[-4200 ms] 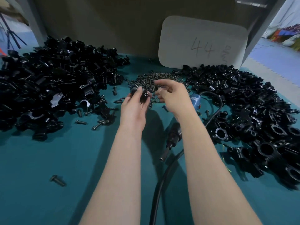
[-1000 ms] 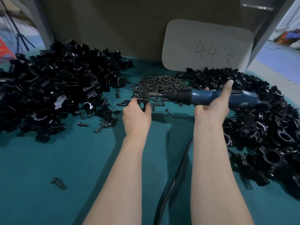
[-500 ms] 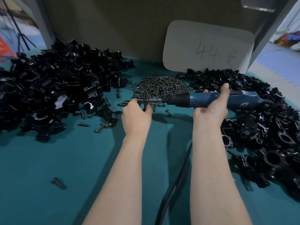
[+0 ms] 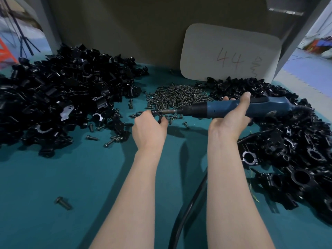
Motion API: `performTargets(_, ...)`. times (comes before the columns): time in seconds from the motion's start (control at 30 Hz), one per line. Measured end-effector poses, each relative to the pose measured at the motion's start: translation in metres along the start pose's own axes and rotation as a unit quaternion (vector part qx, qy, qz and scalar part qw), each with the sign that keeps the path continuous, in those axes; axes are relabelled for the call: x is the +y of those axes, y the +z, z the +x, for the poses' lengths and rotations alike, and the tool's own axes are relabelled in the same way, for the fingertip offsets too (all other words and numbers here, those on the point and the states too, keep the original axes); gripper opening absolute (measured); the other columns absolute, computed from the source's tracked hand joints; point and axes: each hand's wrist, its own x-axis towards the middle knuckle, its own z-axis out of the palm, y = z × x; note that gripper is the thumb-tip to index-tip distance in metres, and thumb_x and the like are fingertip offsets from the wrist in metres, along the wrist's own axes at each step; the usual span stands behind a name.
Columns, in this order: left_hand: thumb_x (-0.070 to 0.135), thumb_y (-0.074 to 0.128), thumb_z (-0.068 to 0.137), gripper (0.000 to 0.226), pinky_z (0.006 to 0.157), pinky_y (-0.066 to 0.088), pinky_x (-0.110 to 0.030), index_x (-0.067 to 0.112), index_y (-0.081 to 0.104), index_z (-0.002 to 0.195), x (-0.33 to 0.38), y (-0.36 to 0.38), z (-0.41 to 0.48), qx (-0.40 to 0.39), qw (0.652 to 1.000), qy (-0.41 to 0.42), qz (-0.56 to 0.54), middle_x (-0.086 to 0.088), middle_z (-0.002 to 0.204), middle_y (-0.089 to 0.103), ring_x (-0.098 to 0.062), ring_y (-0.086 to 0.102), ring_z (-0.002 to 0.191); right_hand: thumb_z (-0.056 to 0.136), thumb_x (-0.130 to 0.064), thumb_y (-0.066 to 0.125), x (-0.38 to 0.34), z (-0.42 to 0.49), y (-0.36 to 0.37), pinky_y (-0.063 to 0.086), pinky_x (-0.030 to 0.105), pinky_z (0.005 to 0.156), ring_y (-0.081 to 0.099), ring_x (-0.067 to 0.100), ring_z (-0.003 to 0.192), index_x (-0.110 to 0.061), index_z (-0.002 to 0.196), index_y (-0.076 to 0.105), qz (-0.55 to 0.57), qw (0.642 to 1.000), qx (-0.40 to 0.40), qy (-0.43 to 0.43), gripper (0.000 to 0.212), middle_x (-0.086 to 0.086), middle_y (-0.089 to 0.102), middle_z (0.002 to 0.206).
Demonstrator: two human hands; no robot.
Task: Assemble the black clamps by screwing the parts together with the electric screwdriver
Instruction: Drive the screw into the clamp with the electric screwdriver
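Centre frame, just above the middle: the black clamp [image 4: 158,117] I am assembling is pinched in my left hand [image 4: 149,129], fingers curled round its ring, close over the teal tabletop [image 4: 71,177]. The bit [image 4: 169,111] of the blue electric screwdriver [image 4: 215,109] lies level and meets the screw at the clamp's upper edge; whether it sits fully in the head is too small to tell. My right hand [image 4: 231,119] wraps the tool's barrel from below, one finger laid over the top. To do this step well, I judge, I should keep the driver in line with the screw, press lightly along its axis, brace the clamp against twisting, and let off once the parts draw together. Just behind the bit lies the heap of loose screws [image 4: 177,97]. Unassembled parts [image 4: 53,97] fill the left of the frame, and what look like assembled clamps [image 4: 287,150] fill the right. The power cord [image 4: 188,209] runs to the lower edge between my forearms.
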Motion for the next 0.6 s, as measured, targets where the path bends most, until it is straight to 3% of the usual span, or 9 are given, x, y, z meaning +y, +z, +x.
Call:
performTargets(0.1, 0.032, 0.064, 0.088, 0.021, 0.054, 0.035, -0.028, 0.013, 0.056, 0.089, 0.0001, -0.0015, 0.0017, -0.002, 1.000, -0.018, 0.002, -0.002, 0.070, 0.054, -0.026, 0.055, 0.066, 0.090, -0.035, 0.063, 0.0002, -0.0010, 0.0012, 0.054, 0.024, 0.074, 0.065, 0.017, 0.090, -0.017, 0.127, 0.032, -0.007, 1.000, -0.009, 0.006, 0.051, -0.001, 0.056, 0.102)
performTargets(0.17, 0.031, 0.065, 0.086, 0.022, 0.046, 0.029, -0.028, 0.011, 0.058, 0.086, -0.0006, -0.0026, 0.0035, -0.006, 1.000, -0.027, 0.000, -0.003, 0.068, 0.055, -0.023, 0.051, 0.058, 0.089, -0.040, 0.063, 0.0000, -0.0021, 0.0020, 0.054, 0.022, 0.071, 0.065, 0.017, 0.092, -0.017, 0.128, 0.031, -0.009, 1.000, -0.013, 0.010, 0.055, -0.002, 0.057, 0.107)
performTargets(0.27, 0.031, 0.066, 0.084, 0.023, 0.046, 0.029, -0.029, 0.008, 0.060, 0.083, -0.0014, -0.0041, 0.0054, -0.009, 1.000, -0.026, 0.004, -0.007, 0.074, 0.060, -0.026, 0.053, 0.062, 0.091, -0.034, 0.063, 0.0005, -0.0035, 0.0016, 0.053, 0.019, 0.063, 0.066, 0.012, 0.081, -0.015, 0.130, 0.034, -0.014, 1.000, -0.009, 0.006, 0.052, 0.007, 0.055, 0.127)
performTargets(0.4, 0.029, 0.066, 0.083, 0.022, 0.043, 0.029, -0.027, 0.010, 0.058, 0.077, -0.0023, -0.0047, 0.0057, -0.015, 0.999, -0.030, -0.010, -0.004, 0.068, 0.057, -0.024, 0.050, 0.058, 0.093, -0.024, 0.062, 0.0002, -0.0041, 0.0012, 0.052, 0.016, 0.056, 0.065, 0.004, 0.061, -0.011, 0.130, 0.038, -0.002, 1.000, -0.011, 0.005, 0.046, 0.006, 0.055, 0.111)
performTargets(0.47, 0.029, 0.066, 0.083, 0.023, 0.043, 0.028, -0.026, 0.013, 0.053, 0.070, -0.0041, -0.0055, 0.0058, -0.020, 0.999, -0.035, -0.026, -0.001, 0.062, 0.053, -0.022, 0.047, 0.053, 0.092, -0.026, 0.063, -0.0005, -0.0033, 0.0017, 0.055, 0.021, 0.063, 0.065, 0.010, 0.071, -0.016, 0.130, 0.035, -0.004, 1.000, -0.013, 0.018, 0.048, 0.004, 0.056, 0.108)
performTargets(0.6, 0.028, 0.066, 0.082, 0.020, 0.044, 0.030, -0.025, 0.017, 0.056, 0.068, -0.0058, -0.0089, 0.0062, -0.022, 0.997, -0.043, -0.059, 0.002, 0.059, 0.051, -0.020, 0.049, 0.053, 0.087, -0.039, 0.066, -0.0044, 0.0001, 0.0013, 0.054, 0.041, 0.091, 0.067, 0.023, 0.094, -0.025, 0.139, 0.028, -0.040, 0.996, -0.046, 0.060, 0.065, 0.009, 0.062, 0.110)
